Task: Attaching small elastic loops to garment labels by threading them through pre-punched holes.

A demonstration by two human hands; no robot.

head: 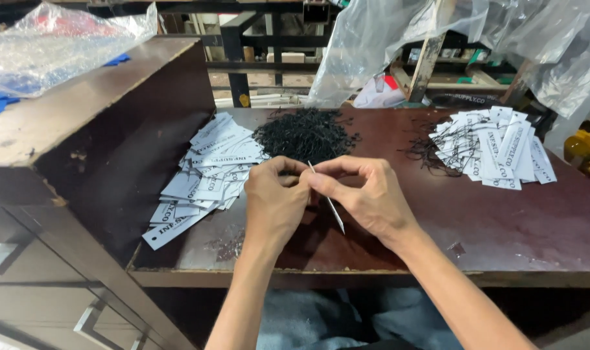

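Note:
My left hand (273,201) and my right hand (366,194) meet above the dark wooden table (515,227), fingertips pinched together. Between them I hold one narrow white paper tag (334,212) edge-on, slanting down toward me. Whether a black string is in my fingers I cannot tell. Just beyond my hands lies a heap of black string loops (305,133). A loose pile of white printed tags (207,165) spreads to the left of my hands. A second pile of white tags with black strings attached (496,146) lies at the far right.
A raised wooden cabinet top (61,116) with drawers stands at my left, carrying a clear plastic bag (55,42). More clear plastic sheeting (399,32) hangs behind the table over dark metal shelving. A yellow object (587,152) sits past the right edge.

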